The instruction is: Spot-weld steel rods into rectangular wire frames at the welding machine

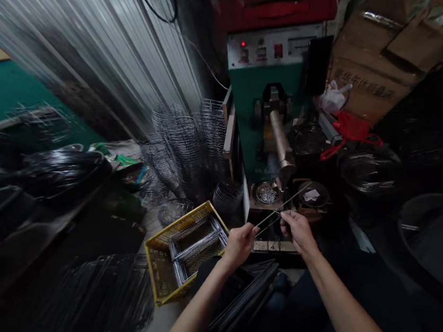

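Note:
My left hand [240,244] is closed around the near end of thin metal wire rods [280,209]. My right hand [296,230] pinches the same rods a little farther along. The rods slant up and to the right toward the front of a green machine [254,92] with a brass-coloured cylinder [281,138]. A small round dish of shiny metal bits [267,193] sits just beyond the hands, beside a dark round dish [314,194] holding a white scrap.
A yellow plastic crate [154,265] with wire frames stands at lower left. Stacks of wire baskets [185,148] stand behind it. Bundled rods lie on my lap [244,302]. Cardboard boxes [372,66] and a red bag [349,128] are at upper right. Dark tubs [433,238] sit right.

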A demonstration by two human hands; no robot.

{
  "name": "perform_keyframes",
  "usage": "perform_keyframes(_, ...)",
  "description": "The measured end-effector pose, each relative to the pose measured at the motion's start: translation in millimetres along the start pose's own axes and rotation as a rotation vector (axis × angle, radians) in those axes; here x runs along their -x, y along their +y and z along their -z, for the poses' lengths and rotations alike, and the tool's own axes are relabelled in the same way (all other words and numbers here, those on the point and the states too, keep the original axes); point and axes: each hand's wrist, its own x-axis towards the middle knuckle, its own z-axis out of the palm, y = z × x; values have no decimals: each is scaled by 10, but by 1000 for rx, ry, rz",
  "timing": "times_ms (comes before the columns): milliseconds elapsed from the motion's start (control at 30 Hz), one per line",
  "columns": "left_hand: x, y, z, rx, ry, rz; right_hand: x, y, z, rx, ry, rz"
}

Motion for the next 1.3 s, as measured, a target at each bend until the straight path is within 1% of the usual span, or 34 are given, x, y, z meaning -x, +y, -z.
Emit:
perform_keyframes(167,-28,-30,2,17,23,12,-46,-52,-80,-57,-5,53)
perform_keyframes(333,-78,-32,-15,48,32,14,-105,-81,-101,-68,4,92)
perform_keyframes(633,-153,-21,-60,84,17,23,-206,-146,-65,-74,26,91)
perform_keyframes(900,-206,-18,-67,74,35,21,-222,-253,-72,-62,22,94)
perform_keyframes(1100,-215,-63,-76,57,46,18,-283,-245,-51,-54,-10,92)
perform_keyframes(1300,-256,-76,-94,58,57,13,-328,-262,-52,-74,1,99)
